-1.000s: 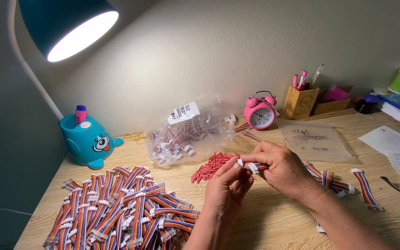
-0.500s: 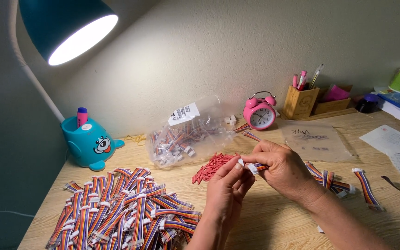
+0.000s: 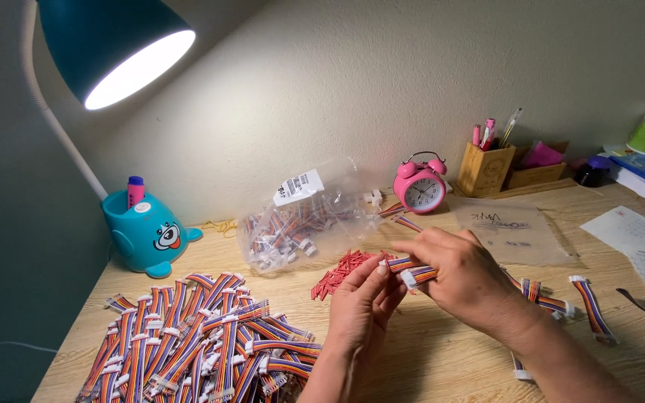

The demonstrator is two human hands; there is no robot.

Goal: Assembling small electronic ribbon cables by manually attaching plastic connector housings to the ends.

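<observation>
Both hands are working one little rainbow ribbon cable (image 3: 410,270) just above the middle of the wooden desk (image 3: 442,351). The right hand (image 3: 463,277) has its fingers pinched together on the cable near its white connector end, and the left hand (image 3: 363,304) comes up from below with thumb and fingertips closed on the other end, so the cable sits between the two hands, folded up small. Right behind them lies a small heap of red ties (image 3: 339,273). Near left there's a big pile of bundled rainbow cables (image 3: 195,343), and a few loose ones (image 3: 561,302) lie to the right. Farther back sits a clear plastic bag of cables (image 3: 300,224), a pink alarm clock (image 3: 419,188), a wooden pen holder (image 3: 485,166) and a teal cartoon pencil cup (image 3: 147,233). A teal desk lamp (image 3: 113,45) shines from the far left against a plain beige wall (image 3: 382,75), with some papers (image 3: 643,250) off to the right.
</observation>
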